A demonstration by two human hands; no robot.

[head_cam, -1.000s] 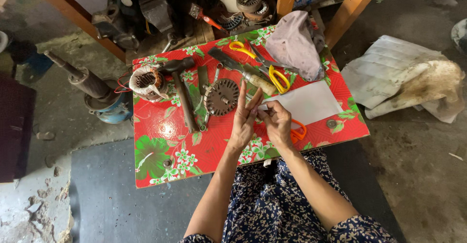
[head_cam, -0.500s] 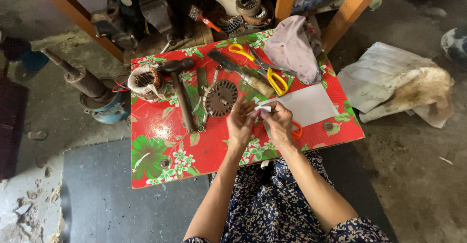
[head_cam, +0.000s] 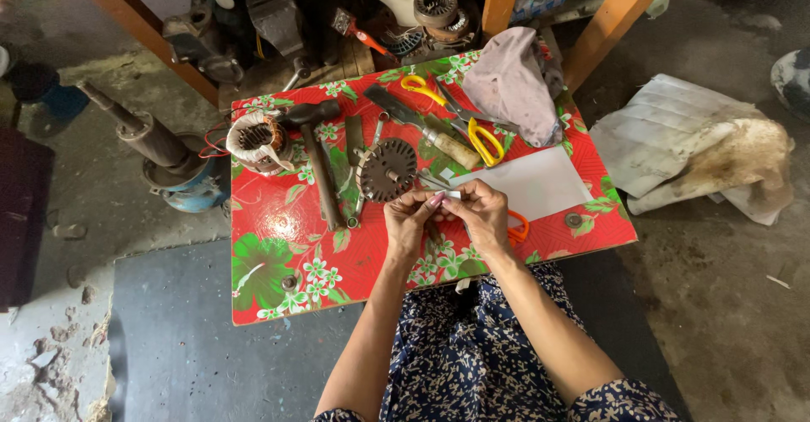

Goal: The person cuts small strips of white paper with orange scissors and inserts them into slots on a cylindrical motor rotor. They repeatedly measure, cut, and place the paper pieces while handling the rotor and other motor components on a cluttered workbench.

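We are pinching a small white strip (head_cam: 451, 195) between our left hand (head_cam: 409, 219) and right hand (head_cam: 483, 218), both closed on it, just beside the round rotor (head_cam: 386, 170), keeping it taut.

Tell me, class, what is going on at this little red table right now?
A person sits at a low table with a red flowered cover. The left hand and right hand meet above it, pinching a small white strip between the fingertips. Just beyond the hands lie a round slotted metal rotor, a hammer, a wound motor coil, yellow-handled scissors, a white sheet and a crumpled cloth.
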